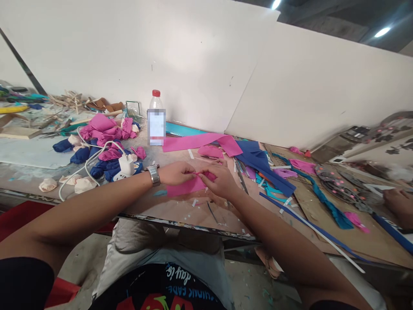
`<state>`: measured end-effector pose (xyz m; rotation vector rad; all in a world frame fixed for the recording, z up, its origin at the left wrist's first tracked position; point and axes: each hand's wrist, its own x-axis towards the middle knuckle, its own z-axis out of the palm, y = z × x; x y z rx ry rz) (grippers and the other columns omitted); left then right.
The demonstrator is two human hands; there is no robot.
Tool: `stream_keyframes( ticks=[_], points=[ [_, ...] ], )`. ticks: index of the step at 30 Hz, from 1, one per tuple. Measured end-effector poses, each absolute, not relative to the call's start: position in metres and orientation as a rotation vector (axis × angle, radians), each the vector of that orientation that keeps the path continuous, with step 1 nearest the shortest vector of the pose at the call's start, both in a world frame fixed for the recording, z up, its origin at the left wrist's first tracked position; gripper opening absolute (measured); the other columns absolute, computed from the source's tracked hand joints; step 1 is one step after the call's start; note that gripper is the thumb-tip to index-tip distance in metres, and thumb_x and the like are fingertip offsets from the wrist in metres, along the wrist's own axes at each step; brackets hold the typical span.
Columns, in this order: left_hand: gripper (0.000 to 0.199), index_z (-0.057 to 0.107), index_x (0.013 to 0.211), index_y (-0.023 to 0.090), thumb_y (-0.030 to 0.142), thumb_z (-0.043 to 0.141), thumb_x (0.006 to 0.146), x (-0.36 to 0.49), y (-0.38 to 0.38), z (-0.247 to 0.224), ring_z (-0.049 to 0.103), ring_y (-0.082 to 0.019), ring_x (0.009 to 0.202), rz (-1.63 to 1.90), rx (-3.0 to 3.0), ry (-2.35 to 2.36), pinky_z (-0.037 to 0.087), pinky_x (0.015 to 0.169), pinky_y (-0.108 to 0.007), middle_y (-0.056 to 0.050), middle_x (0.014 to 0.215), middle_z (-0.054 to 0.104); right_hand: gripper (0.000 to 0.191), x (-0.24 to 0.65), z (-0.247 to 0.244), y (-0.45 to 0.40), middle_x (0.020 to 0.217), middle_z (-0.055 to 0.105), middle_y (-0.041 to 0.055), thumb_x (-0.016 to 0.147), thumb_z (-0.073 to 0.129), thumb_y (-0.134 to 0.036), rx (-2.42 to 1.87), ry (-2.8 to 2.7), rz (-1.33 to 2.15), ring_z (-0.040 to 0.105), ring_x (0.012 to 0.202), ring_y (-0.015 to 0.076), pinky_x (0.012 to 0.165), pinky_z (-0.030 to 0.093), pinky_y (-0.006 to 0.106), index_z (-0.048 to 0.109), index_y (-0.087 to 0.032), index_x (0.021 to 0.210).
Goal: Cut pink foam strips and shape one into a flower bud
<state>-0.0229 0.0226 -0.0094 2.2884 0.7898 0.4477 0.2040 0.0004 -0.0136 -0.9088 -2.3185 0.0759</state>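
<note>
My left hand (pixel 177 174), with a metal watch (pixel 154 175) at the wrist, pinches the edge of a pink strip (pixel 183 187) that looks like crepe paper or cloth. Right beside it, my right hand (pixel 219 178) pinches the same strip, and a gathered bit of pink shows under its fingers. The strip's loose part hangs down toward the table's front edge. Just beyond my hands lies a small rolled pink piece (pixel 210 151). A long flat pink strip (pixel 193 142) stretches behind that.
A red-capped bottle (pixel 156 118) stands by the wall. Pink and blue bundles (pixel 103 133) lie left, with a white cord and plug (pixel 126 164). Dark blue strips (pixel 267 165) and a white stick (pixel 322 234) lie right. Another person's hand (pixel 398 204) is at far right.
</note>
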Motion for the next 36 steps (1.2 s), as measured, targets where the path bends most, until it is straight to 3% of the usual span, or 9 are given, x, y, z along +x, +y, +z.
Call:
stream_keyframes(
  ticks=[5, 13, 16, 20, 25, 31, 34, 36],
  points=[
    [0.039, 0.061, 0.073, 0.014, 0.041, 0.046, 0.097, -0.0238, 0.0229, -0.0110, 0.040, -0.012, 0.061, 0.444, 2.259, 0.763, 0.030, 0.060, -0.027, 0.002, 0.064, 0.049, 0.012, 0.2043, -0.0149, 0.0010, 0.091, 0.079, 0.0030, 0.095, 0.062, -0.029, -0.858, -2.369, 0.139, 0.071, 0.089, 0.0226, 0.093, 0.041, 0.041, 0.071, -0.023, 0.091],
    [0.037, 0.060, 0.074, 0.015, 0.037, 0.043, 0.099, -0.0224, 0.0205, -0.0097, 0.043, -0.012, 0.061, 0.389, 2.341, 0.778, 0.032, 0.061, -0.027, 0.002, 0.064, 0.051, 0.008, 0.2052, -0.0190, 0.0027, 0.095, 0.079, 0.0022, 0.094, 0.064, -0.025, -0.868, -2.378, 0.131, 0.071, 0.093, 0.0231, 0.098, 0.040, 0.044, 0.073, -0.025, 0.094],
    [0.037, 0.069, 0.087, 0.015, 0.034, 0.041, 0.100, -0.0218, 0.0215, -0.0089, 0.053, -0.014, 0.069, 0.397, 2.311, 0.732, 0.040, 0.067, -0.026, -0.001, 0.075, 0.065, 0.010, 0.2059, -0.0196, 0.0029, 0.097, 0.080, 0.0015, 0.095, 0.064, -0.026, -0.808, -2.384, 0.118, 0.072, 0.095, 0.0220, 0.099, 0.043, 0.043, 0.074, -0.027, 0.095],
    [0.036, 0.074, 0.117, 0.023, 0.027, 0.042, 0.099, -0.0212, 0.0230, -0.0074, 0.065, -0.017, 0.096, 0.462, 2.235, 0.601, 0.048, 0.087, -0.027, -0.002, 0.111, 0.076, 0.011, 0.2060, -0.0202, 0.0033, 0.095, 0.080, 0.0015, 0.096, 0.065, -0.026, -0.782, -2.385, 0.086, 0.073, 0.094, 0.0213, 0.099, 0.044, 0.043, 0.076, -0.028, 0.095],
    [0.042, 0.077, 0.114, 0.020, 0.012, 0.041, 0.093, -0.0214, 0.0245, -0.0074, 0.066, -0.020, 0.110, 0.487, 2.117, 0.681, 0.048, 0.102, -0.032, -0.003, 0.124, 0.074, 0.012, 0.2045, -0.0163, 0.0020, 0.093, 0.080, 0.0013, 0.095, 0.065, -0.023, -0.727, -2.385, 0.066, 0.073, 0.091, 0.0198, 0.095, 0.048, 0.039, 0.076, -0.027, 0.092],
    [0.040, 0.071, 0.129, 0.021, 0.036, 0.043, 0.103, -0.0209, 0.0274, -0.0114, 0.057, -0.022, 0.131, 0.542, 2.111, 0.484, 0.040, 0.115, -0.035, -0.004, 0.144, 0.063, 0.011, 0.2052, -0.0136, 0.0009, 0.093, 0.080, 0.0020, 0.094, 0.065, -0.022, -0.727, -2.373, 0.023, 0.074, 0.090, 0.0209, 0.098, 0.045, 0.043, 0.076, -0.025, 0.093],
    [0.039, 0.071, 0.127, 0.022, 0.039, 0.044, 0.104, -0.0218, 0.0287, -0.0130, 0.060, -0.020, 0.125, 0.534, 2.150, 0.527, 0.043, 0.110, -0.031, -0.002, 0.138, 0.067, 0.010, 0.2065, -0.0151, 0.0019, 0.092, 0.080, 0.0029, 0.093, 0.066, -0.024, -0.756, -2.372, 0.015, 0.074, 0.090, 0.0218, 0.096, 0.044, 0.043, 0.075, -0.024, 0.094],
    [0.038, 0.073, 0.121, 0.021, 0.038, 0.044, 0.103, -0.0224, 0.0284, -0.0128, 0.064, -0.019, 0.112, 0.515, 2.174, 0.588, 0.047, 0.100, -0.030, -0.002, 0.125, 0.073, 0.009, 0.2070, -0.0161, 0.0025, 0.092, 0.080, 0.0029, 0.093, 0.066, -0.024, -0.776, -2.372, 0.002, 0.073, 0.090, 0.0220, 0.097, 0.043, 0.043, 0.075, -0.024, 0.094]
  ],
)
